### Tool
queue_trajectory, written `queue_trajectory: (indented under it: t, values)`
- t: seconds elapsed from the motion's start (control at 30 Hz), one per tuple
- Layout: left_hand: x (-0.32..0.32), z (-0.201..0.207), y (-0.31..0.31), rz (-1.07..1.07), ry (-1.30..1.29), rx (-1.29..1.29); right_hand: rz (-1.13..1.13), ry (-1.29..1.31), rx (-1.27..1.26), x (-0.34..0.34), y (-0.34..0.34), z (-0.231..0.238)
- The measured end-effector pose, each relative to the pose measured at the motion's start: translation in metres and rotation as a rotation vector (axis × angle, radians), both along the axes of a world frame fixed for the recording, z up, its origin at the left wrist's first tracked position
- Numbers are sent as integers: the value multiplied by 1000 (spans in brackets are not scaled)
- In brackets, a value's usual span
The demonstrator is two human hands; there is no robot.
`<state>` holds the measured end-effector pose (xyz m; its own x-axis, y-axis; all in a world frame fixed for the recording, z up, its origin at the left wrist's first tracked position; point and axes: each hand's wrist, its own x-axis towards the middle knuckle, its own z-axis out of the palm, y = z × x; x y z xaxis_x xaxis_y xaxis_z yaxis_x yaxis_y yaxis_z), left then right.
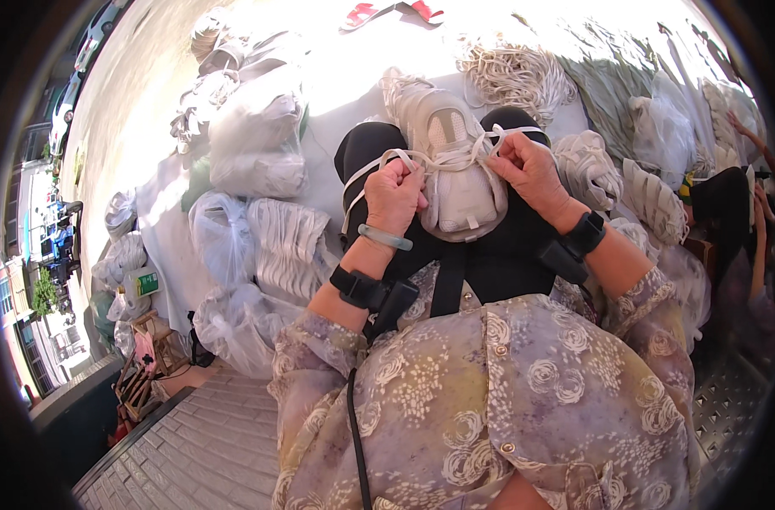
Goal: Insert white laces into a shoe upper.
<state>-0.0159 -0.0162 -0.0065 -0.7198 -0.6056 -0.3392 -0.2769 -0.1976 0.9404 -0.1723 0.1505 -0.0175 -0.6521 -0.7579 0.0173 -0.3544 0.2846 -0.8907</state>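
A pale, off-white sneaker (464,202) rests between my knees, its tongue toward me and its toe pointing away. White shoelace (452,158) crosses over its upper and stretches out to both sides. On the left of the shoe, my left hand (394,194) pinches one length of the lace, and a loose end hangs down over my left knee. My right hand (530,170) pinches the other length at the shoe's right side, with a bit of lace sticking out above the fingers.
A tangled heap of white laces (519,78) lies beyond my right knee. Bundled pale shoes (587,170) sit at my right, and bagged shoes (258,140) at my left. A wooden chair (141,374) stands at lower left. Another person's arm (759,229) shows at far right.
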Motion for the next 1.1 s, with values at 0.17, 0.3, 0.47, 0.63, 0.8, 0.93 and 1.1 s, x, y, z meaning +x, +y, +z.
queue_trajectory:
  t: [0.17,0.3,0.47,0.63,0.8,0.93,1.1]
  values:
    - [-5,-3,-2,-60,-12,-147,52,-18,-23,-4,4,-6]
    - [-9,-13,-11,-190,-1,-649,46,-108,-94,-6,0,-12]
    - [-6,17,-3,-201,-292,-302,16,-232,-104,-7,4,-3]
    - [4,23,9,-276,51,-1075,4,-79,-118,1,-1,24]
    - [9,8,4,-289,-72,-978,230,276,-128,25,-25,49]
    - [10,14,5,-334,-174,-877,376,432,-8,35,-39,42]
    - [8,18,-1,-408,-192,-859,382,506,202,38,-52,41]
